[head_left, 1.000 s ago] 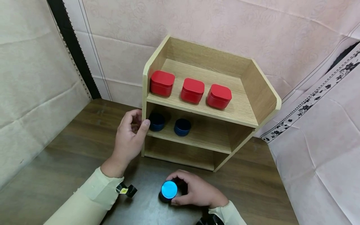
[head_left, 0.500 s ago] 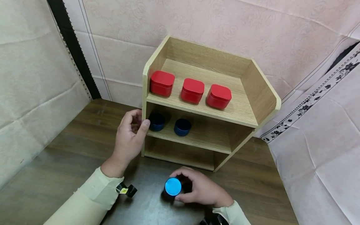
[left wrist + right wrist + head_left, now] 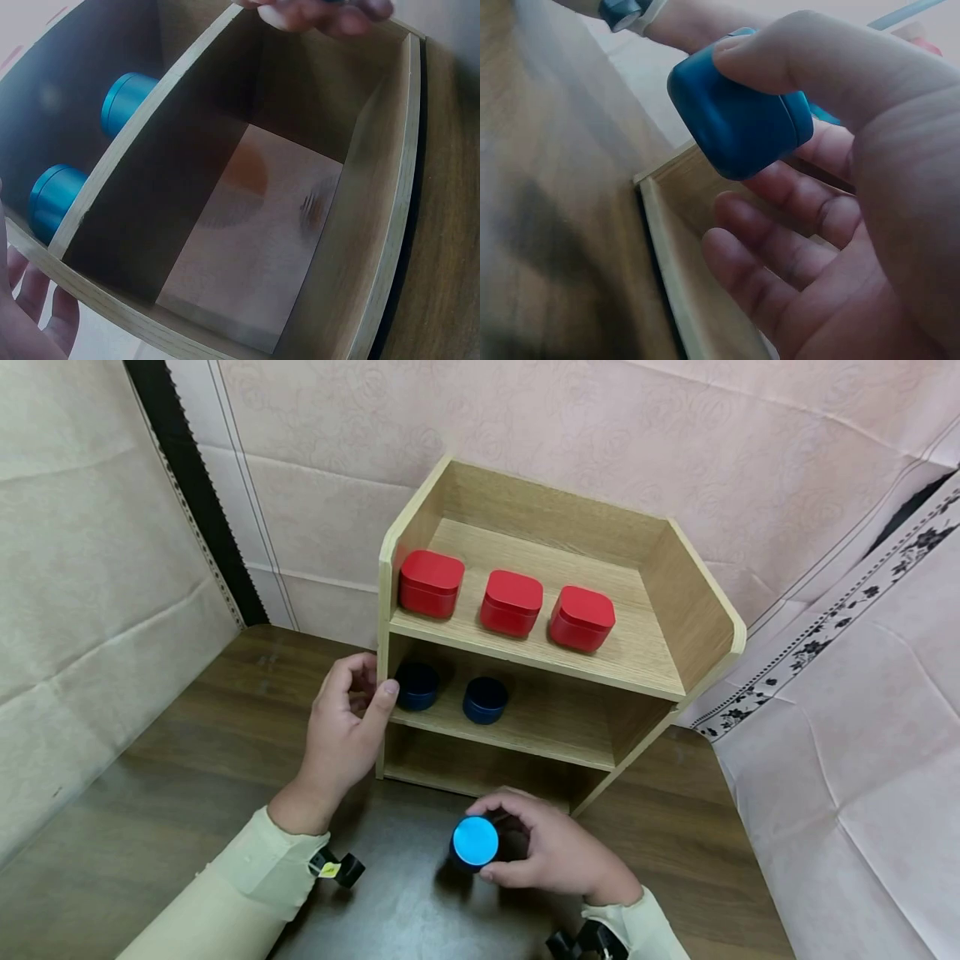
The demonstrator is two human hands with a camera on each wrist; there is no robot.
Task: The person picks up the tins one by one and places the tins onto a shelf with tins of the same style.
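Observation:
A small round blue tin (image 3: 475, 842) with a bright lid is held between the thumb and fingers of my right hand (image 3: 558, 847). It hangs above the table in front of the shelf; its rounded base (image 3: 735, 112) shows in the right wrist view. My left hand (image 3: 341, 722) grips the left side panel of the wooden shelf (image 3: 637, 681), thumb at the front edge, other fingers partly hidden behind it. Two dark blue tins, a left one (image 3: 417, 686) and a right one (image 3: 485, 700), stand on the middle level, near the left thumb.
On the top level stand three red square tins: left (image 3: 431, 583), middle (image 3: 512, 603) and right (image 3: 582, 619). The lowest level (image 3: 300, 225) holds nothing visible. Patterned cloth (image 3: 562, 427) encloses the brown wooden table (image 3: 187, 777) behind and at both sides.
My right hand has carried the blue tin up off the table and to the right, closer to the shelf. The left hand keeps its place on the side panel.

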